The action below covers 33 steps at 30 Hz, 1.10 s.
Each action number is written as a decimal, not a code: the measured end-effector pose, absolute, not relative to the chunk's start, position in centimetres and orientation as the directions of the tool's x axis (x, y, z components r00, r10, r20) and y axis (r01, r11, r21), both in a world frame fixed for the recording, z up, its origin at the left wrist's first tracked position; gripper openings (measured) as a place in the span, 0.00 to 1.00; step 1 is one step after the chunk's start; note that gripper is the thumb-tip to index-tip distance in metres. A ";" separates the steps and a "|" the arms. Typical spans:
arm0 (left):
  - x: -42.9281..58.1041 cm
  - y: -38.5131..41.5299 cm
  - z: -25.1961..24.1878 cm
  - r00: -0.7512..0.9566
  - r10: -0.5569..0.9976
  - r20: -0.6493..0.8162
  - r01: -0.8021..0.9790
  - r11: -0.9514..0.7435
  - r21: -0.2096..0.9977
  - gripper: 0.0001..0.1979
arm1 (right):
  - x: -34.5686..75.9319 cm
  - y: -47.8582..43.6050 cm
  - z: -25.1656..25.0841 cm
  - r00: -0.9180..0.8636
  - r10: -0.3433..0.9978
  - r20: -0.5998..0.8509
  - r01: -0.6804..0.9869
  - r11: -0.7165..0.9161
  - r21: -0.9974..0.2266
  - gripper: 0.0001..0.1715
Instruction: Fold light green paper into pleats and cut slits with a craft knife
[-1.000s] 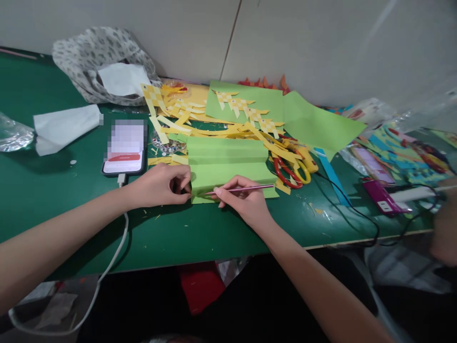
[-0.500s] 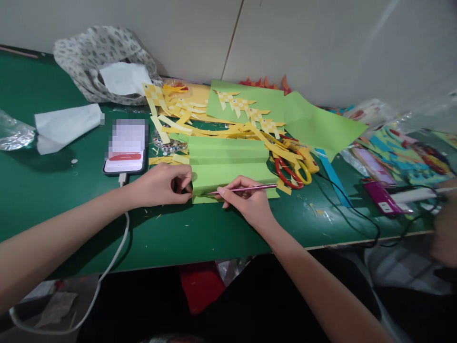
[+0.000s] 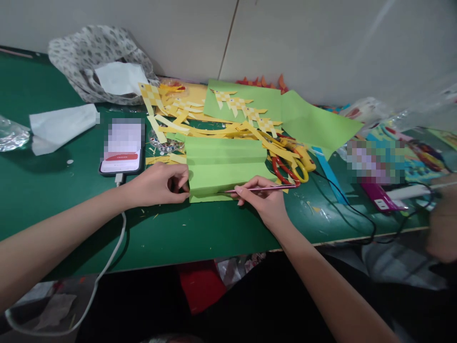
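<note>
A light green paper sheet (image 3: 224,164) with folds running across it lies at the middle of the table's front. My left hand (image 3: 160,185) is closed at its front left corner, thumb and forefinger pinching the edge. Over the front strip, my right hand (image 3: 266,202) grips a slim pink pen-shaped tool (image 3: 285,187). Its thin tip touches or nearly touches the paper near the front fold; I cannot tell its exact kind. Red-handled scissors (image 3: 280,172) lie just beyond the sheet's right side.
Left stands a charging phone (image 3: 123,145) with a white cable (image 3: 119,247). Behind the sheet are woven yellow paper fish (image 3: 255,114), strips and green paper (image 3: 317,126). A yellow glue gun (image 3: 305,158), blue strip (image 3: 330,176) and purple power bank (image 3: 382,196) lie right. Another person's arm (image 3: 442,219) shows at far right.
My right hand and the pink tool have slid rightward along the front strip of the green paper. The left hand keeps its pinch at the corner. The view has shifted slightly.
</note>
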<state>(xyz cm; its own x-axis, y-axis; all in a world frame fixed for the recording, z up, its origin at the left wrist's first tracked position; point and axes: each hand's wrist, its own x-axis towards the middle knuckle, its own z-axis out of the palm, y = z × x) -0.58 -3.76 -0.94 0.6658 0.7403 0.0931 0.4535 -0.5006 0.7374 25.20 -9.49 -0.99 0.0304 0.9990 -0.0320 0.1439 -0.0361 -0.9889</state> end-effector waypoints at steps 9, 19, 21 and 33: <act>-0.5 -3.9 -0.7 0.663 0.745 0.079 0.436 -0.469 0.768 0.11 | 23.1 -9.3 -0.4 -0.047 0.998 -0.040 0.149 -0.032 -0.988 0.13; -0.5 -3.8 -0.5 0.665 0.741 0.092 0.448 -0.494 0.745 0.11 | 20.7 -9.0 -0.3 -0.109 0.990 -0.089 0.171 -0.070 -0.983 0.14; -0.5 -3.8 -0.5 0.667 0.739 0.095 0.448 -0.500 0.741 0.11 | 20.7 -9.0 -0.3 -0.101 0.991 -0.093 0.176 -0.075 -0.981 0.14; -0.4 -3.8 -0.6 0.662 0.745 0.083 0.453 -0.487 0.747 0.11 | 22.2 -9.1 -0.3 -0.064 0.996 -0.059 0.228 -0.043 -0.973 0.13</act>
